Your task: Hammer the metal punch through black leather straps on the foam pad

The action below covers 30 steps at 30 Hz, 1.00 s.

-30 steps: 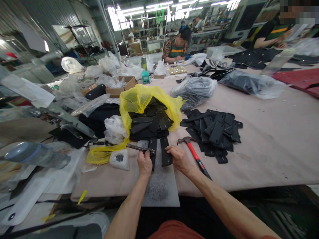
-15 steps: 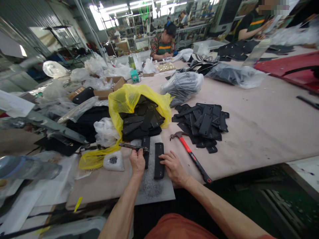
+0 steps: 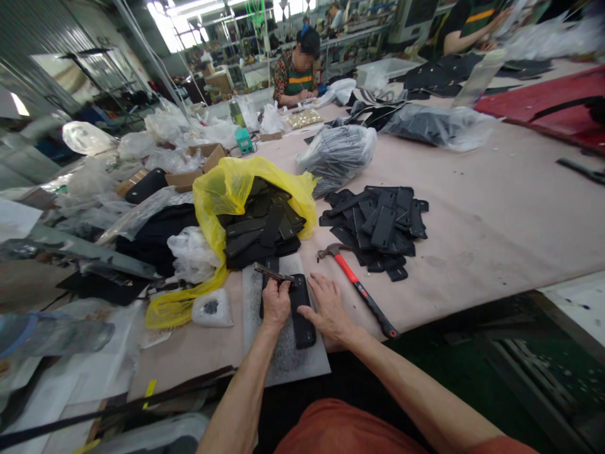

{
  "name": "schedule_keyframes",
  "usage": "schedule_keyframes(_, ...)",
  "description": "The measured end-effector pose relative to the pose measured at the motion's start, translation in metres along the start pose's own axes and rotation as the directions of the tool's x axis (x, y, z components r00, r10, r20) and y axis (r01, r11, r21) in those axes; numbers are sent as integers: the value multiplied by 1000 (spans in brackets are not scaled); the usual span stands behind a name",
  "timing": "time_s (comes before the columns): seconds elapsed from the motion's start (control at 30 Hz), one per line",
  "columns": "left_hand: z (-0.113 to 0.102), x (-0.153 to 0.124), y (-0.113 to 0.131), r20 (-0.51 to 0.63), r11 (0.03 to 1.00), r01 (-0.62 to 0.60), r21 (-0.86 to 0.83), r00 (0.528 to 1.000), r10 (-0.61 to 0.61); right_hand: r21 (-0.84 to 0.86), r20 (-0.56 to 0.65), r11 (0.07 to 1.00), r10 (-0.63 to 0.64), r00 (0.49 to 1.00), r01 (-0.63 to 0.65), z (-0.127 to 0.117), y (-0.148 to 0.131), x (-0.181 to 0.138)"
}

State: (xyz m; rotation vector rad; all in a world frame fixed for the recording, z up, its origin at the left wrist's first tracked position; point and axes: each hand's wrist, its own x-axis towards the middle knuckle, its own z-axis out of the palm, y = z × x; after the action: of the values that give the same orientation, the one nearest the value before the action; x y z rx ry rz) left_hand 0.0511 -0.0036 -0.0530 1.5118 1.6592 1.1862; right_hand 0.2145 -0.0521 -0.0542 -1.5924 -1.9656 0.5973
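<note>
My left hand is closed around a slim metal hand tool, its exact kind unclear. The tool's right end lies over the top of a flat black strip with small holes or studs near its ends. My right hand is spread along the strip's right side, thumb at its edge. Partly covered by my left hand, a second black strip lies alongside. Both strips rest on a pale, speckled board at the table's front edge.
A red-and-black hammer lies right of the board, below a heap of black pieces. Behind the board, a yellow bag holds similar pieces. A small bag of dark bits sits left. A co-worker sits across the table.
My left hand has moved right, bringing the tool's end over the right-hand strip. My right hand has shifted slightly, its fingers now flat beside the strip and its thumb at the edge.
</note>
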Motion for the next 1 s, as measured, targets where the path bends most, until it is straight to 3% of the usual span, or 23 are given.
schedule_keyframes(0.1,-1,-5,-3,6,1000,0,22,1000,0,-101,70,995,22,997,-15,12,-7,0)
schedule_keyframes(0.3,-3,-8,-4,-5,999,-11,40,1000,11,-177,62,982,-52,997,62,15,-7,-10)
schedule_keyframes(0.47,0,1,-3,-31,992,-33,120,999,37,-182,60,981,-62,996,72,10,-7,-8)
schedule_keyframes(0.73,5,5,-3,87,996,-91,-12,992,92,-156,43,987,-26,999,33,18,-5,-11)
schedule_keyframes(1.0,7,6,-5,101,997,-81,-15,992,82,-138,23,990,-32,999,35,18,-5,-11)
